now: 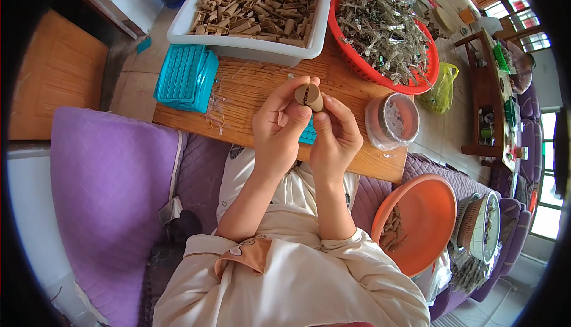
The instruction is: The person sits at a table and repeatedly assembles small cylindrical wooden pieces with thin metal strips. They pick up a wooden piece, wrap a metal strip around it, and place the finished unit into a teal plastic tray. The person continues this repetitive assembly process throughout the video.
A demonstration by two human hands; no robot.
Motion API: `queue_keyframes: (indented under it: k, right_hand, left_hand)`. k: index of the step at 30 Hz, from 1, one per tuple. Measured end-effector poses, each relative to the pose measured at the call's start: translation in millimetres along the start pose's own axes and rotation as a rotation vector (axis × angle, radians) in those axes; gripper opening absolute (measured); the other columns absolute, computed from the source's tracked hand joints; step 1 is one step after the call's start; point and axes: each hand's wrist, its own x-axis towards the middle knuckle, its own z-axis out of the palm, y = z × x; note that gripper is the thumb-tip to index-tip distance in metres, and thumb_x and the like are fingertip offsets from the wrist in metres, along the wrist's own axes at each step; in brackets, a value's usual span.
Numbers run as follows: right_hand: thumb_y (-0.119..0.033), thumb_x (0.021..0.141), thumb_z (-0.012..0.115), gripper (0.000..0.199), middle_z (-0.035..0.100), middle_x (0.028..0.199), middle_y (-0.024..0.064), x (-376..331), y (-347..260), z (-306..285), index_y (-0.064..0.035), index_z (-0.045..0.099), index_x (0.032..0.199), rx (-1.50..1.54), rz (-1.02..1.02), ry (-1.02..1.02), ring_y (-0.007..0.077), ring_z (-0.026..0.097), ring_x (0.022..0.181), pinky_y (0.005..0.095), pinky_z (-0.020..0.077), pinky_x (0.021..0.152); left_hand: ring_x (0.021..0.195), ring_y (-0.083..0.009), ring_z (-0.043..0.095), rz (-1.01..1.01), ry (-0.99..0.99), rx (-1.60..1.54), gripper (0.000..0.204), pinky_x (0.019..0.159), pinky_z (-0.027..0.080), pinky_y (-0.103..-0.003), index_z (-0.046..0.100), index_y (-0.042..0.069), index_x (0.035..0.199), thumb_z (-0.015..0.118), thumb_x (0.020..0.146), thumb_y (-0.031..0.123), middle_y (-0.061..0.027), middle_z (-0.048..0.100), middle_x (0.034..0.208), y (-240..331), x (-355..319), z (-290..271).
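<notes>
Head view, looking down on a seated person at a low wooden table (250,83). Both hands are raised over the near edge of the table and meet on one small brown cardboard tube (309,96). The left hand (279,128) has its thumb and forefingers closed around the lower left side of the tube; the right hand (334,137) presses its thumb and forefinger against the right side — the fingers of both are clamped on the tube, which is held tilted, with a dark slit showing along its face. Beneath the hands a scrap of teal tray (307,134) shows on the table, mostly hidden.

On the far side of the table stands a white rectangular bin (262,47) filled with more brown tubes (256,0). Just beside it to the right lies a red round basket (380,77) heaped with grey-green strips (383,27). A stack of teal moulded trays (184,77) overhangs the table's left end. A small clear round container (392,119) sits near the table's right end, close to the right hand but apart from it.

At the person's right side an orange basin (422,220) rests on the purple seat cushion (107,190) — a few brown pieces lie in it. A yellow plastic bag (443,86) lies on the floor beyond the basket.
</notes>
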Motion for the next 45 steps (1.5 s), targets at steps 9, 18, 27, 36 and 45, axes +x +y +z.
queue_keyframes:
  k: [9, 18, 27, 36, 45]
  right_hand:
    - [0.011, 0.075, 0.057, 0.026, 0.056, 0.103, 0.0117, 2, -2, -4, 0.0025, 0.057, 0.1, -0.02, -0.016, -0.022, 0.0194, 0.052, 0.1, 0.0302, 0.0414, 0.089]
    - [0.012, 0.072, 0.057, 0.024, 0.057, 0.096, 0.0122, 7, 4, -16, 0.0023, 0.056, 0.094, -0.259, -0.086, -0.024, 0.0208, 0.055, 0.093, 0.0299, 0.0449, 0.081]
    - [0.012, 0.07, 0.057, 0.024, 0.057, 0.09, 0.0126, 7, 6, -16, 0.0016, 0.054, 0.091, -0.414, -0.202, -0.004, 0.0218, 0.058, 0.08, 0.0282, 0.0501, 0.066]
    - [0.003, 0.071, 0.059, 0.023, 0.051, 0.076, 0.0128, 5, -13, -21, 0.0021, 0.052, 0.093, -0.576, -0.137, -0.299, 0.0247, 0.054, 0.065, 0.0295, 0.0445, 0.053]
    - [-0.001, 0.074, 0.059, 0.019, 0.055, 0.081, 0.0133, 11, -6, -51, 0.0014, 0.055, 0.092, -0.484, 0.141, -0.413, 0.024, 0.057, 0.071, 0.0292, 0.0471, 0.059]
  left_hand:
    - [0.104, -0.0179, 0.051, 0.004, -0.038, 0.021, 0.036, 0.093, 0.038, -0.03, 0.045, -0.003, 0.116, 0.056, 0.083, 0.004, -0.0159, 0.051, 0.116, -3, 3, 2]
    - [0.104, -0.0163, 0.05, -0.003, -0.02, 0.14, 0.043, 0.09, 0.039, -0.028, 0.043, -0.003, 0.119, 0.06, 0.081, 0.006, -0.015, 0.05, 0.115, -14, 1, 12]
    - [0.101, -0.0184, 0.053, 0.039, -0.044, 0.337, 0.039, 0.088, 0.04, -0.029, 0.046, -0.003, 0.115, 0.058, 0.082, 0.014, -0.0169, 0.053, 0.112, -19, 0, 12]
    - [0.094, -0.0237, 0.055, 0.116, -0.169, 0.429, 0.04, 0.098, 0.032, -0.041, 0.047, -0.002, 0.101, 0.04, 0.09, 0.036, -0.009, 0.054, 0.081, -20, -3, 10]
    - [0.089, -0.0192, 0.054, -0.212, -0.054, 0.099, 0.04, 0.079, 0.046, -0.034, 0.043, 0.003, 0.106, 0.039, 0.091, 0.04, -0.0056, 0.047, 0.084, -36, -4, 1]
